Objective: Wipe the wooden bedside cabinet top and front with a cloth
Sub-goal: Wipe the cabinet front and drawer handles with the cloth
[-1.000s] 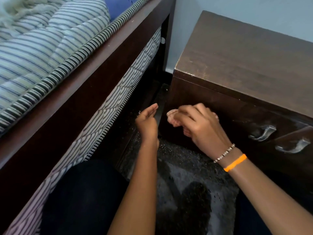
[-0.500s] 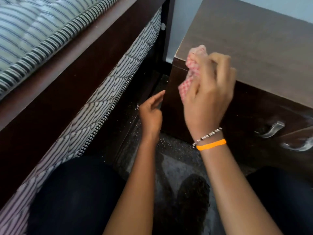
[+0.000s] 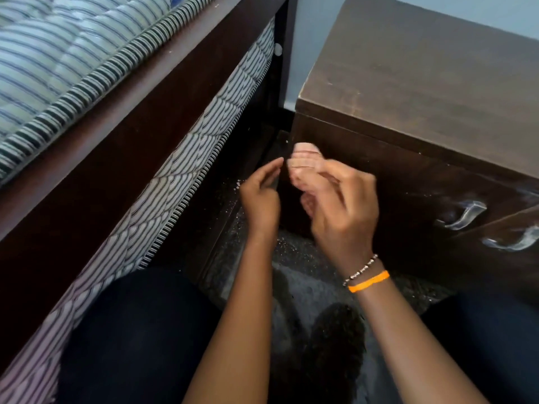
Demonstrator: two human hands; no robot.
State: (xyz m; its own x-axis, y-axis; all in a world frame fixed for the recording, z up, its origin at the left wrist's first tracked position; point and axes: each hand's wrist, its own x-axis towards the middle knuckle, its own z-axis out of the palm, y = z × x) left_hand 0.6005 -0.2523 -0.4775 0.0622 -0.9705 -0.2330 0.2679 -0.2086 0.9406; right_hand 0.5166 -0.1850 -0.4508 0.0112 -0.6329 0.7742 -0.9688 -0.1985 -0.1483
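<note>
The dark wooden bedside cabinet fills the upper right, its top bare and its front in shadow. My right hand is closed around a bunched pink-and-white cloth, blurred by motion, against the cabinet's front near its left edge. My left hand hovers just left of the cloth, fingers loosely curled and apart, holding nothing. Two metal drawer handles show on the front to the right.
A bed frame with a striped mattress and a lower striped mattress runs along the left. A narrow dark gap separates bed and cabinet. My knees in dark trousers flank a speckled grey floor. Pale blue wall behind.
My right hand dropped with the cloth from the cabinet's top front corner back down to the upper front face. The left hand stayed almost in place.
</note>
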